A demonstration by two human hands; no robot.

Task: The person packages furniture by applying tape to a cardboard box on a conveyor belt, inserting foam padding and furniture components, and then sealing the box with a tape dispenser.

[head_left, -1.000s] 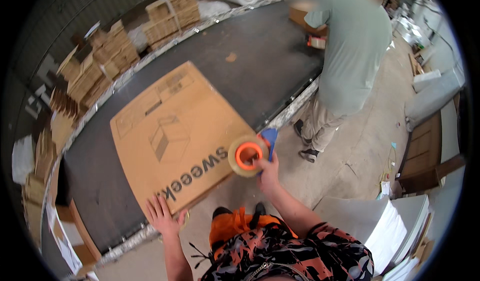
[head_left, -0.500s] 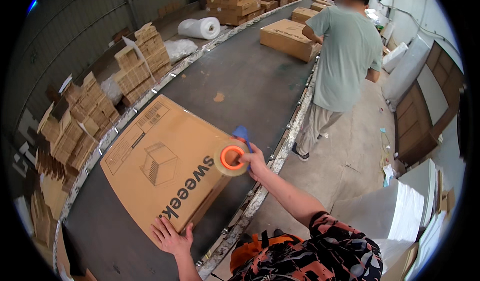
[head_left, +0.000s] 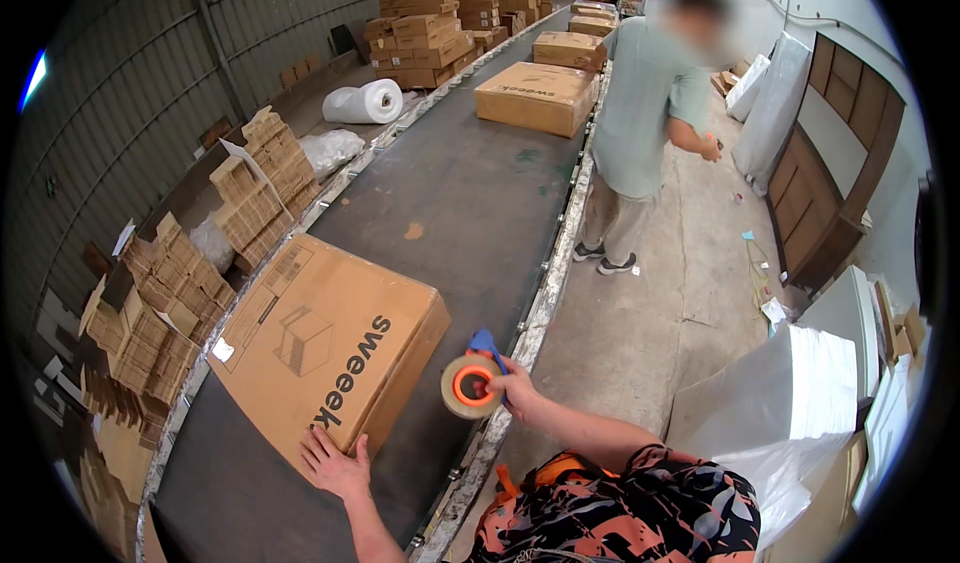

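Note:
A large flat brown cardboard box with black print lies on the dark conveyor belt. My left hand rests on the box's near corner, fingers spread and palm against the cardboard. Just right of the box, over the belt's edge, my right hand grips a tape dispenser with a blue handle, an orange ring and a roll of tape. The dispenser is apart from the box. A small white patch shows on the box's far left edge.
A co-worker stands beyond, right of the belt. More boxes sit farther along it. Stacked folded cardboard and a white plastic roll line the left side. At right are wrapped goods and a brown panel.
The tape dispenser in my right hand has moved off the box's edge, toward me. My left hand stays on the corner. The co-worker has turned from the box beside them toward the right.

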